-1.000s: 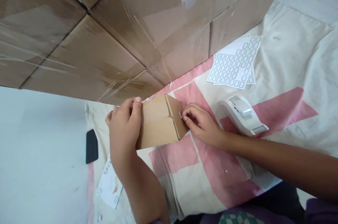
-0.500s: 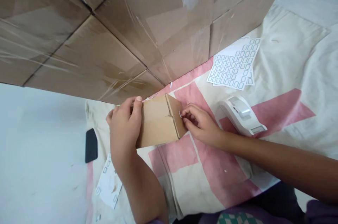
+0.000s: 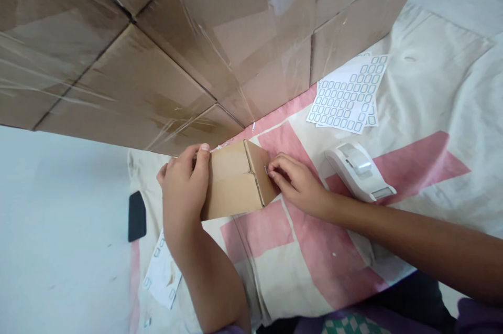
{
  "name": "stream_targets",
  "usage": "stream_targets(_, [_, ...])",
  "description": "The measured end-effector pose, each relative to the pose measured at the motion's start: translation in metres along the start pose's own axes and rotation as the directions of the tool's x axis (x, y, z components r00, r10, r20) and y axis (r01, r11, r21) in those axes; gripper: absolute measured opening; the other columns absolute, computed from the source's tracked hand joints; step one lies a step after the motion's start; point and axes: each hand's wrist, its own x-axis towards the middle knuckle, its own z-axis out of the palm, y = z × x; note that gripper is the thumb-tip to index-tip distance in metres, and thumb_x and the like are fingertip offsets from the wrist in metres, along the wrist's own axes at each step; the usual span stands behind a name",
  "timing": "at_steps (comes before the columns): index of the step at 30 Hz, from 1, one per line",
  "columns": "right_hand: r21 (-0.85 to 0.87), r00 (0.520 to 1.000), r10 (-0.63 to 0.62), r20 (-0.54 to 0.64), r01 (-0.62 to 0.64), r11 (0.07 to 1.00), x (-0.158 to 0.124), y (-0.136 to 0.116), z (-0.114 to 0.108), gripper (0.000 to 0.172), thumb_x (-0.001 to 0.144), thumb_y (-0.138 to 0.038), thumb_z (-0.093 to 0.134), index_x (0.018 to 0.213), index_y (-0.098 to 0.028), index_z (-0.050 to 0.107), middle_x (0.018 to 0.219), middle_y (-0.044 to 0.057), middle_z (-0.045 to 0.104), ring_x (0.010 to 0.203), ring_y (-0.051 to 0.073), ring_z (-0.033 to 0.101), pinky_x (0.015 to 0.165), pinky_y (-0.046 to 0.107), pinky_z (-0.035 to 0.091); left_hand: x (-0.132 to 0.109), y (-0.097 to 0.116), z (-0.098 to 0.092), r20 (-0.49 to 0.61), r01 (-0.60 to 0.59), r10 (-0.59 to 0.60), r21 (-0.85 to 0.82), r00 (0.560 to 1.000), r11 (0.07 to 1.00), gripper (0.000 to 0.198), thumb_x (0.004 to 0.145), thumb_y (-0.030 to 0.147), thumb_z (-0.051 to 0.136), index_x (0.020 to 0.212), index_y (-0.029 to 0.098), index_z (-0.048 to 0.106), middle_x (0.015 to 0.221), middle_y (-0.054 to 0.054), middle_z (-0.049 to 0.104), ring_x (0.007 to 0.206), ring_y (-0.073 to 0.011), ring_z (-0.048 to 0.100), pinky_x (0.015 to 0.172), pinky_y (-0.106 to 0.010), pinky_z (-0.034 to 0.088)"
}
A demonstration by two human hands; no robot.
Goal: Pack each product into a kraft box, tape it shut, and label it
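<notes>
My right hand [image 3: 298, 184] stands at the right end of the small cardboard box [image 3: 233, 182], fingers curled, forefinger and thumb drawn together at a tiny pale slip [image 3: 266, 170] on that end face; I can't tell whether they pinch it or merely press. The box lies directly left of those fingertips, its long axis running across between my hands, so the right is the nearer one to the slip. My left hand [image 3: 184, 179] grasps the opposite end, thumb over the top, wrist bent, forearm angling up from the cloth's near edge. I have the box over the cloth [image 3: 294, 276], nearer its left edge than its right; whether it rests there I can't make out. Beyond the right hand are a white tape dispenser [image 3: 359, 171] and label sheets [image 3: 346, 100], with large cartons [image 3: 157, 82] behind.
</notes>
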Motion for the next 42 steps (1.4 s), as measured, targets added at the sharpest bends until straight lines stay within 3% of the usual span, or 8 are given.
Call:
stream_targets(17, [0.054, 0.996, 0.090, -0.026, -0.088, 0.995, 0.000, 0.001, 0.002, 0.009, 0.100, -0.021, 0.050, 0.093, -0.023, 0.054, 0.091, 0.001, 0.064, 0.081, 0.016, 0.060, 0.071, 0.030, 0.046, 0.000, -0.002, 0.001, -0.004, -0.007, 0.007, 0.000, 1.000, 1.000, 0.042, 0.103, 0.056, 0.036, 0.102, 0.031, 0.070, 0.110, -0.006, 0.075, 0.120, -0.0336, 0.060, 0.120, -0.059, 0.027])
stream_targets(26, [0.139, 0.989, 0.065, -0.130, -0.047, 0.989, 0.004, -0.009, -0.008, 0.023, 0.106, -0.037, 0.046, 0.112, -0.023, 0.064, 0.110, 0.007, 0.069, 0.102, 0.020, 0.066, 0.094, 0.039, 0.052, 0.003, -0.009, 0.003, -0.001, -0.078, 0.078, 0.005, 0.997, 0.997, 0.042, 0.104, 0.053, 0.035, 0.103, 0.029, 0.071, 0.108, -0.008, 0.077, 0.115, -0.0341, 0.062, 0.119, -0.060, 0.025])
stream_targets(28, [0.104, 0.996, 0.047, -0.082, -0.038, 0.994, 0.004, -0.010, -0.009, 0.035, 0.103, -0.046, 0.052, 0.129, -0.024, 0.060, 0.132, 0.011, 0.065, 0.120, 0.025, 0.063, 0.100, 0.044, 0.052, 0.004, -0.010, 0.004, -0.008, -0.091, 0.091, 0.016, 0.996, 0.996, 0.044, 0.103, 0.054, 0.035, 0.101, 0.029, 0.071, 0.107, -0.009, 0.077, 0.113, -0.0345, 0.062, 0.118, -0.060, 0.026])
stream_targets(31, [0.001, 0.997, -0.032, 0.063, 0.032, 0.999, 0.005, -0.010, -0.013, 0.076, 0.094, -0.061, 0.063, 0.157, -0.026, 0.039, 0.162, 0.017, 0.042, 0.149, 0.036, 0.041, 0.116, 0.057, 0.044, 0.004, -0.012, 0.004, -0.025, -0.105, 0.105, 0.026, 0.994, 0.994, 0.047, 0.103, 0.056, 0.033, 0.102, 0.028, 0.071, 0.107, -0.009, 0.078, 0.112, -0.0350, 0.063, 0.115, -0.058, 0.029])
stream_targets(33, [-0.041, 0.981, -0.079, 0.178, 0.087, 0.995, 0.007, -0.013, -0.017, 0.102, 0.087, -0.069, 0.069, 0.166, -0.027, 0.021, 0.171, 0.018, 0.027, 0.160, 0.039, 0.022, 0.124, 0.064, 0.031, 0.003, -0.013, 0.002, -0.016, -0.147, 0.148, 0.016, 0.989, 0.989, 0.047, 0.102, 0.056, 0.034, 0.106, 0.028, 0.072, 0.108, -0.009, 0.078, 0.112, -0.0347, 0.063, 0.115, -0.057, 0.030])
stream_targets(36, [-0.087, 0.935, -0.106, 0.339, 0.143, 0.986, 0.009, -0.023, -0.022, 0.128, 0.074, -0.071, 0.081, 0.169, -0.030, 0.006, 0.175, 0.017, 0.013, 0.164, 0.040, 0.008, 0.129, 0.066, 0.021, 0.002, -0.016, -0.002, 0.034, -0.245, 0.245, -0.023, 0.969, 0.969, 0.043, 0.102, 0.052, 0.038, 0.107, 0.029, 0.073, 0.110, -0.008, 0.079, 0.112, -0.0330, 0.064, 0.116, -0.054, 0.030])
stream_targets(39, [-0.180, 0.910, -0.117, 0.397, 0.202, 0.963, 0.002, -0.037, -0.017, 0.137, 0.065, -0.062, 0.092, 0.168, -0.031, 0.007, 0.173, 0.018, 0.015, 0.163, 0.041, 0.012, 0.129, 0.065, 0.021, 0.002, -0.019, -0.004, 0.058, -0.297, 0.300, -0.059, 0.952, 0.953, 0.037, 0.100, 0.048, 0.041, 0.106, 0.031, 0.074, 0.107, -0.007, 0.080, 0.110, -0.0319, 0.065, 0.115, -0.053, 0.032])
stream_targets(42, [-0.224, 0.941, -0.137, 0.310, 0.212, 0.951, -0.012, -0.052, -0.003, 0.120, 0.065, -0.048, 0.095, 0.162, -0.034, 0.026, 0.161, 0.017, 0.033, 0.155, 0.038, 0.033, 0.124, 0.058, 0.037, 0.001, -0.025, -0.008, 0.032, -0.335, 0.344, -0.155, 0.938, 0.929, 0.033, 0.098, 0.046, 0.046, 0.108, 0.032, 0.075, 0.104, -0.005, 0.080, 0.109, -0.0301, 0.067, 0.115, -0.051, 0.036])
